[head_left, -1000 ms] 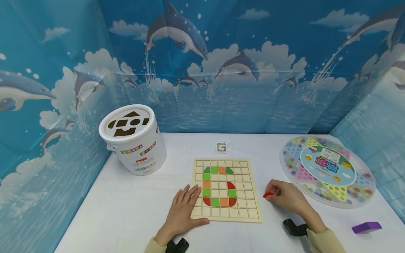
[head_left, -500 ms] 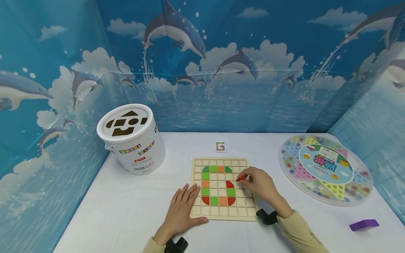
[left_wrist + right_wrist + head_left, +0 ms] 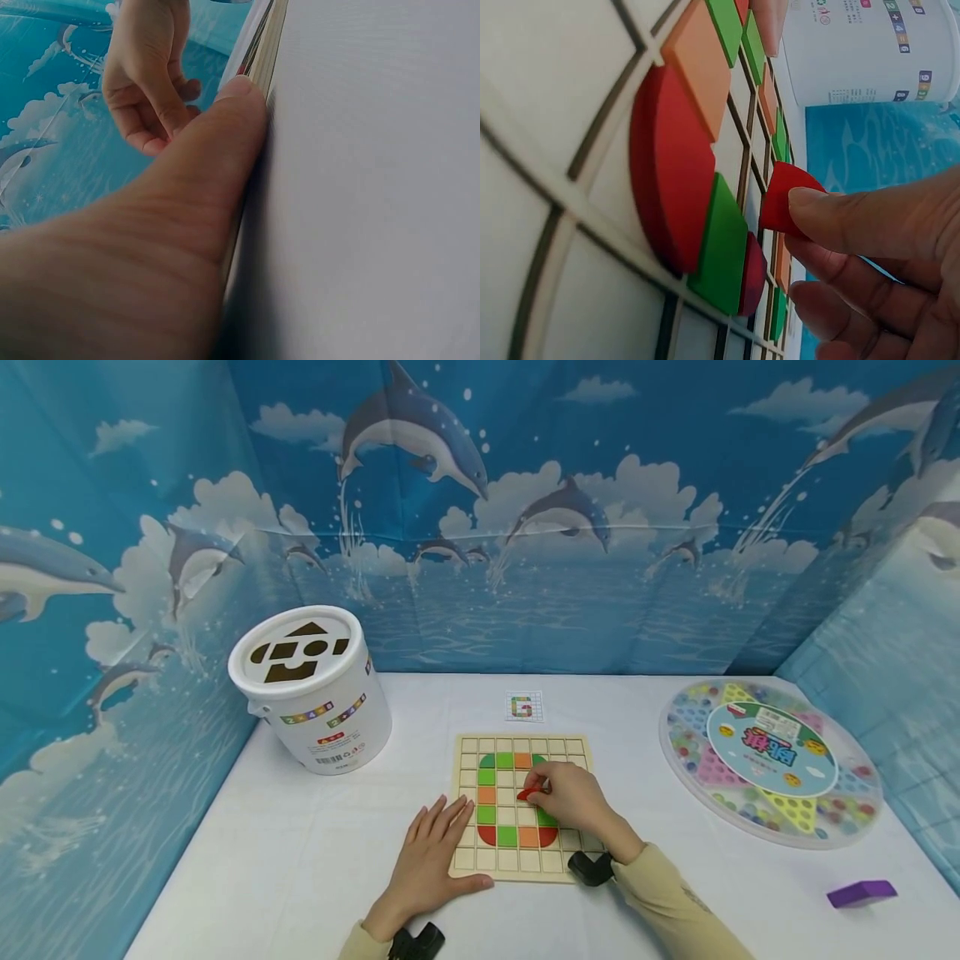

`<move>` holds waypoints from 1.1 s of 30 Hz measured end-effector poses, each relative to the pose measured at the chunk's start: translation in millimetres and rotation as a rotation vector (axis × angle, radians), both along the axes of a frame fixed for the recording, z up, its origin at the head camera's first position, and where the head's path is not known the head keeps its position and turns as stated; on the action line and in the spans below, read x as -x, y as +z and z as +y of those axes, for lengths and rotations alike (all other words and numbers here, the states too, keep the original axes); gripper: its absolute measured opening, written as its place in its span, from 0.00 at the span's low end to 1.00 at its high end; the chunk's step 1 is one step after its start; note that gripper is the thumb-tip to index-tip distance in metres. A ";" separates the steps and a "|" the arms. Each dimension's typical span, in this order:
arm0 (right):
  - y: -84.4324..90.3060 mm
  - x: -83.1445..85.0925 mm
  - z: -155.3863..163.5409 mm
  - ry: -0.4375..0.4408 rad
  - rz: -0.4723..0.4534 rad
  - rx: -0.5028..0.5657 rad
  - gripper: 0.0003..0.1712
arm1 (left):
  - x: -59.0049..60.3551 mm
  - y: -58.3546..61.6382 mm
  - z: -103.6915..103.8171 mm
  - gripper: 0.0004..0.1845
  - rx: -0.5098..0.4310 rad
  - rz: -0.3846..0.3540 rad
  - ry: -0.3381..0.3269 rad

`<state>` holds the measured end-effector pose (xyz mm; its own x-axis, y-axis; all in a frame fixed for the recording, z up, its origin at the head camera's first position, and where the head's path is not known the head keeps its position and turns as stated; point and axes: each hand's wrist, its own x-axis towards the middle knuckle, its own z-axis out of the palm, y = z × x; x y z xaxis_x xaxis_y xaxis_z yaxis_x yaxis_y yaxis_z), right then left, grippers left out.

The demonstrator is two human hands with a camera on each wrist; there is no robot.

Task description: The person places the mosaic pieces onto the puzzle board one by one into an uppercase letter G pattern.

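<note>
A wooden grid board (image 3: 551,862) lies on the white table, with green, orange and red tiles forming an outline like a letter G. My right hand (image 3: 573,797) is over the board's middle, pinching a red quarter-round tile (image 3: 781,196) between thumb and fingers. Beneath that hand, the right side of the outline is partly covered. My left hand (image 3: 431,868) lies flat with fingers spread at the board's left edge. Its thumb runs along the near edge of the board in the left wrist view.
Behind the board lies a small pattern card (image 3: 523,706). A white bucket (image 3: 333,735) with shaped holes in its lid stands back left. To the right are a round marble game (image 3: 772,760) and a purple block (image 3: 862,894). A dolphin-print curtain (image 3: 480,610) hangs behind the table.
My right hand has moved left from the table beside the board to above its middle, carrying the red tile. The left hand has stayed in place.
</note>
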<state>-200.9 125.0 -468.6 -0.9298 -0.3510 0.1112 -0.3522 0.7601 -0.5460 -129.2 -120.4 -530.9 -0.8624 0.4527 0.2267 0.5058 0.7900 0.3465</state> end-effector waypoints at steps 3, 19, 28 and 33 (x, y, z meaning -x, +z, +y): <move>-0.6 1.5 -2.9 0.019 0.001 -0.011 0.07 | 0.2 -0.9 -0.1 0.53 0.006 0.007 0.000; -1.3 3.1 -3.6 -0.014 -0.046 -0.009 0.08 | -0.6 -1.0 -0.6 0.53 -0.014 0.014 -0.004; -4.1 1.8 -4.9 -0.036 -0.032 -0.019 0.06 | -2.3 -2.1 -2.3 0.52 -0.001 0.023 -0.001; -3.8 4.2 -3.5 -0.054 -0.033 -0.030 0.06 | -1.9 -0.2 -0.7 0.52 -0.009 0.031 -0.001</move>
